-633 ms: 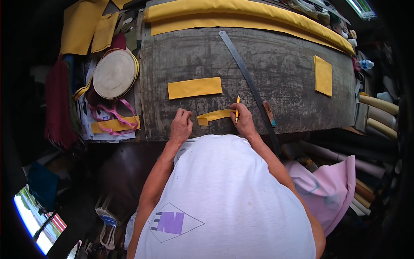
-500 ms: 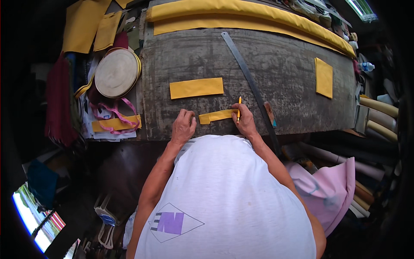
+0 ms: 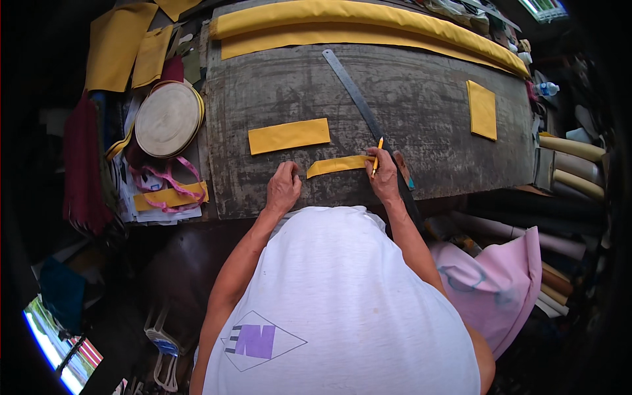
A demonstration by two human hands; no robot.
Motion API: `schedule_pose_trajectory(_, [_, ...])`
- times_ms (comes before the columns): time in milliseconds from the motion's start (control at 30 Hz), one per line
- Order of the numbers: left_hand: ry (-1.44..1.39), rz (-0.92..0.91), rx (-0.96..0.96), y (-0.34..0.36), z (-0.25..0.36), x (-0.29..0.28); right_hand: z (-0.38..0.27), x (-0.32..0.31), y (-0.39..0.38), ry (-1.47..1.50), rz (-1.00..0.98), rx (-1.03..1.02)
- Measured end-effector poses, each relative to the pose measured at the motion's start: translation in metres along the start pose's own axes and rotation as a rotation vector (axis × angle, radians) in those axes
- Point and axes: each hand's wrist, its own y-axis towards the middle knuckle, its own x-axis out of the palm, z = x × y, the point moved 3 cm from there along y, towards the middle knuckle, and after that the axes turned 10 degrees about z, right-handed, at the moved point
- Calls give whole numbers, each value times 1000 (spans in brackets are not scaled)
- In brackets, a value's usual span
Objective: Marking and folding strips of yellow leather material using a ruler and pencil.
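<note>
My right hand (image 3: 385, 176) is closed round a yellow pencil (image 3: 380, 148), with its fingers at the right end of a narrow yellow fabric strip (image 3: 332, 166). My left hand (image 3: 283, 184) has curled fingers just left of that strip, apart from it; what they hold, if anything, is hidden. A wider yellow rectangle (image 3: 288, 136) lies above them on the worn board (image 3: 257, 85). A long metal ruler (image 3: 352, 89) runs diagonally past my right hand, beside a small brown piece with a teal end (image 3: 403, 170). Another yellow folded piece (image 3: 482, 110) lies at the right.
A yellow fabric roll (image 3: 355, 16) lines the far edge. Stacked round discs (image 3: 168, 118), pink tape (image 3: 168, 181) and cloth crowd the left. Rolls (image 3: 573, 184), a bottle (image 3: 546, 88) and pink sheeting (image 3: 500, 283) are at the right. My white-shirted body fills the bottom.
My right hand has moved up and to the right with the pencil; the narrow strip has shifted with it and lies straighter. The view of the board has shifted slightly.
</note>
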Motion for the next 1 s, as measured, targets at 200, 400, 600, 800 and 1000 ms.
schedule_pose_trajectory(200, [72, -14, -13, -4, -4, -14, 60, -78, -27, -374, 188, 219])
schedule_pose_trajectory(400, [322, 237, 252, 26, -2, -42, 88, -107, -72, -380, 32, 449])
schedule_pose_trajectory(600, [463, 207, 353, 57, -24, -39, 96, -106, -75, -125, -13, 600])
schedule_pose_trajectory(800, [426, 168, 416, 65, -29, -36, 74, -114, -83, -202, 158, 255])
schedule_pose_trajectory(1000, [407, 220, 490, 70, -40, -29, 22, -90, -101, 75, 85, 567])
